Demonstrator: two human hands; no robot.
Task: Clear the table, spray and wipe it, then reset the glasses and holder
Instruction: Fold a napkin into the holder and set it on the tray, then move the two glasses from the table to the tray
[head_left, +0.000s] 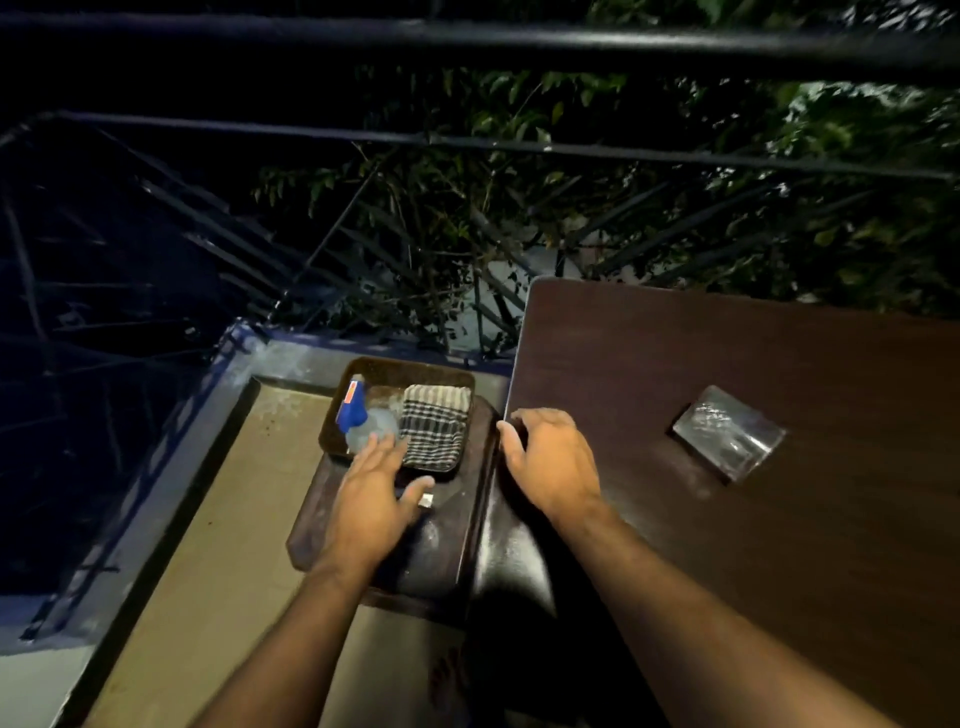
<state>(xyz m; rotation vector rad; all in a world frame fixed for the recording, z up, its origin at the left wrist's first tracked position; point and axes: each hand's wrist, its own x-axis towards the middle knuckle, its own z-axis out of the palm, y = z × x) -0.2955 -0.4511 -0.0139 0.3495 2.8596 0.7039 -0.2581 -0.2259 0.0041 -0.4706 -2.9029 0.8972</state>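
Observation:
A dark brown table (753, 545) fills the right side. On it lies a clear square holder (727, 432). To the left, a dark tray (395, 371) sits on a low dark stool (441, 551). Inside the tray lie a clear spray bottle with a blue head (363, 421) and a folded striped cloth (434, 427). My left hand (376, 488) hovers over the tray's near edge, fingers spread, fingertips at the bottle. My right hand (550, 457) rests on the table's left edge, fingers curled over it. No glasses are in view.
A dark metal railing (467, 140) runs behind the table and stool, with leafy branches (623, 182) beyond it. A tan floor strip (208, 519) with a raised blue-grey kerb (156, 467) lies at left. A small pale object (426, 500) sits on the stool.

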